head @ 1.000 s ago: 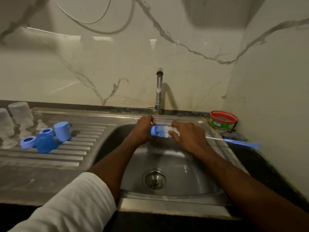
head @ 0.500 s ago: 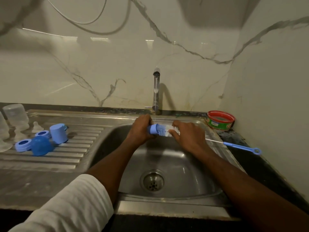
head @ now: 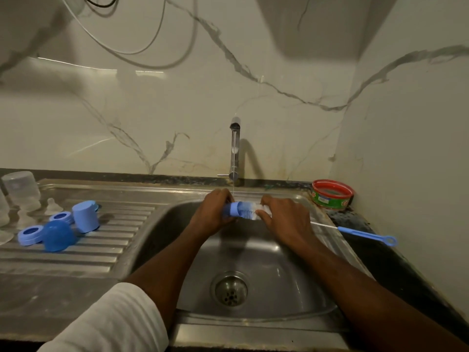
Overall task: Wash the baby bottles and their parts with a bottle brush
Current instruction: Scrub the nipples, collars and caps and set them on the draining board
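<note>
In the head view, both hands meet over the sink [head: 299,295] at the centre of the frame, just under the tap [head: 234,153], from which a thin stream of water falls. The left hand [head: 214,214] has its fingers curled round a blue bottle part [head: 233,209], held sideways. The right hand [head: 284,219] grips the brush [head: 365,233] near its head: the white and blue bristles [head: 250,212] sit between the two hands, touching the blue part, while the wire shaft and blue handle run out to the right, over the sink's edge and the dark counter.

On the draining board [head: 76,262] at the left lie a blue dome cap [head: 59,236], two blue rings [head: 30,234], and a blue cup [head: 85,216] tipped on its side. Clear bottles [head: 21,189] and teats [head: 52,206] stand behind them at the far left edge.

A red-rimmed green tub [head: 331,198] sits at the right, in the corner by the wall. A white sleeve [head: 109,323] fills the lower left.
</note>
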Action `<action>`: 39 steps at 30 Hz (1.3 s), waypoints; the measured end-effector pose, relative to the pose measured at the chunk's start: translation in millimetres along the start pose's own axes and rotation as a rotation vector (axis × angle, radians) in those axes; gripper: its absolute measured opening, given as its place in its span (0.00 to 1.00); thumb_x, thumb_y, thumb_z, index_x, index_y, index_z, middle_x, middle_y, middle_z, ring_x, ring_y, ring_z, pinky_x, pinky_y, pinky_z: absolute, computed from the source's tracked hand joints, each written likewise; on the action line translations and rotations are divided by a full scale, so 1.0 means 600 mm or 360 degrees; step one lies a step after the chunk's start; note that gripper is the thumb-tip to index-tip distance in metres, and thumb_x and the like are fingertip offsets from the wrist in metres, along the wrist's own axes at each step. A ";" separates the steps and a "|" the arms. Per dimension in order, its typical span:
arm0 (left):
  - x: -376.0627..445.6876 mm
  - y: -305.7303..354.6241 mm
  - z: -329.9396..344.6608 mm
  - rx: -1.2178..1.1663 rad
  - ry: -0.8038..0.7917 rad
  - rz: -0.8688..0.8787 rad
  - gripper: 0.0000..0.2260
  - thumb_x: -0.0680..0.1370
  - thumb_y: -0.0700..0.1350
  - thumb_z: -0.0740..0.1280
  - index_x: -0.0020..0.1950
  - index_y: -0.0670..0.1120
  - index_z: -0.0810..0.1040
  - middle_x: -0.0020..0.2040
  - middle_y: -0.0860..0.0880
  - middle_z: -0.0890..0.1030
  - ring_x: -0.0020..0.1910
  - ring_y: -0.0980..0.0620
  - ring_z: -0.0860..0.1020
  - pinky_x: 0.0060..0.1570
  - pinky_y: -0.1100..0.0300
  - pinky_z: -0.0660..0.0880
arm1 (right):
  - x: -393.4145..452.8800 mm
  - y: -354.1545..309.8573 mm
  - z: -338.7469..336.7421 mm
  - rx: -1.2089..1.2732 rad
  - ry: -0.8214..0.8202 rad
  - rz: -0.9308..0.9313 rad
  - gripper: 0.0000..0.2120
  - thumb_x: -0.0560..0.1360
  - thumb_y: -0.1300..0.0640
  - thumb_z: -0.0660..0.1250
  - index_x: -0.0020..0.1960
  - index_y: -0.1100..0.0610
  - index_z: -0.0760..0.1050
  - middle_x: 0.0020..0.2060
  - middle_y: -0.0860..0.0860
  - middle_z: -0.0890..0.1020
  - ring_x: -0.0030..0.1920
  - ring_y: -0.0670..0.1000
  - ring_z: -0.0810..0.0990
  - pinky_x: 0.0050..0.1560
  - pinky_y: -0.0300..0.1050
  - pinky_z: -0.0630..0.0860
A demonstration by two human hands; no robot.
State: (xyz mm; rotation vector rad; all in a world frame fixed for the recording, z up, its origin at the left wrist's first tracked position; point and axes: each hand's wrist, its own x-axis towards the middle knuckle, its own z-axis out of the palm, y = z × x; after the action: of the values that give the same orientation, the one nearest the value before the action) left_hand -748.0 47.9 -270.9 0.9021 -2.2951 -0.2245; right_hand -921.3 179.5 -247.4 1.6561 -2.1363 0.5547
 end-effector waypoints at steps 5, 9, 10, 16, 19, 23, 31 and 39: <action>0.001 -0.009 0.010 0.0009 -0.0049 -0.0133 0.29 0.70 0.51 0.80 0.66 0.50 0.73 0.65 0.47 0.70 0.58 0.54 0.69 0.57 0.61 0.72 | 0.001 -0.017 -0.008 0.0076 -0.0045 -0.0223 0.15 0.77 0.40 0.64 0.60 0.43 0.71 0.46 0.47 0.82 0.40 0.49 0.76 0.38 0.44 0.71; -0.004 -0.005 0.015 -0.0121 -0.0197 -0.0039 0.24 0.75 0.48 0.76 0.67 0.48 0.73 0.66 0.47 0.72 0.61 0.49 0.74 0.63 0.56 0.74 | 0.003 -0.009 -0.016 -0.0027 -0.0028 -0.0157 0.12 0.78 0.44 0.62 0.61 0.44 0.69 0.47 0.48 0.83 0.45 0.53 0.81 0.41 0.48 0.73; -0.006 -0.003 0.015 -0.0147 -0.0241 -0.0001 0.22 0.75 0.46 0.75 0.67 0.48 0.73 0.65 0.47 0.74 0.62 0.49 0.75 0.63 0.56 0.73 | 0.005 -0.005 -0.017 -0.0081 -0.0005 -0.0118 0.13 0.79 0.45 0.63 0.61 0.45 0.69 0.47 0.48 0.83 0.45 0.54 0.82 0.41 0.48 0.72; -0.010 -0.015 0.008 0.0096 -0.0139 0.0008 0.18 0.76 0.49 0.75 0.64 0.50 0.78 0.60 0.49 0.82 0.56 0.54 0.79 0.58 0.56 0.77 | 0.005 0.006 -0.010 -0.0157 -0.0052 0.0003 0.16 0.77 0.43 0.64 0.62 0.46 0.71 0.47 0.50 0.83 0.45 0.53 0.82 0.42 0.49 0.75; -0.005 -0.027 0.006 0.0235 0.0040 -0.0042 0.22 0.69 0.59 0.78 0.55 0.54 0.74 0.52 0.55 0.77 0.47 0.58 0.74 0.44 0.63 0.71 | 0.002 0.000 -0.007 -0.0048 -0.0103 -0.0002 0.15 0.75 0.40 0.64 0.59 0.44 0.72 0.48 0.49 0.82 0.47 0.53 0.81 0.46 0.50 0.78; -0.002 -0.025 0.024 0.0051 -0.0123 -0.0107 0.30 0.68 0.60 0.79 0.63 0.53 0.71 0.59 0.53 0.72 0.55 0.55 0.72 0.53 0.59 0.73 | 0.002 -0.007 -0.016 0.0000 -0.0086 -0.0060 0.13 0.77 0.42 0.64 0.60 0.44 0.70 0.48 0.48 0.82 0.46 0.52 0.81 0.48 0.52 0.79; -0.002 -0.021 0.023 -0.0254 -0.0055 0.0084 0.17 0.78 0.41 0.72 0.67 0.47 0.77 0.62 0.47 0.81 0.59 0.55 0.78 0.65 0.52 0.75 | -0.001 0.000 -0.040 -0.0101 0.0059 -0.0016 0.10 0.82 0.48 0.61 0.62 0.47 0.71 0.51 0.48 0.82 0.48 0.53 0.82 0.45 0.47 0.76; 0.009 -0.040 0.019 -0.0082 0.0071 -0.0137 0.30 0.70 0.50 0.80 0.68 0.50 0.72 0.64 0.47 0.71 0.56 0.55 0.70 0.56 0.61 0.72 | 0.000 -0.014 -0.048 0.0032 0.0126 -0.0225 0.07 0.81 0.44 0.62 0.56 0.44 0.73 0.50 0.45 0.81 0.48 0.49 0.79 0.36 0.41 0.62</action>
State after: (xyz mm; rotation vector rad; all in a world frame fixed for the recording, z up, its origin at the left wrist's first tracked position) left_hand -745.1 25.6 -285.9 0.9711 -2.2020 -0.2964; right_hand -911.3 192.9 -222.4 1.7494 -1.9464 0.5902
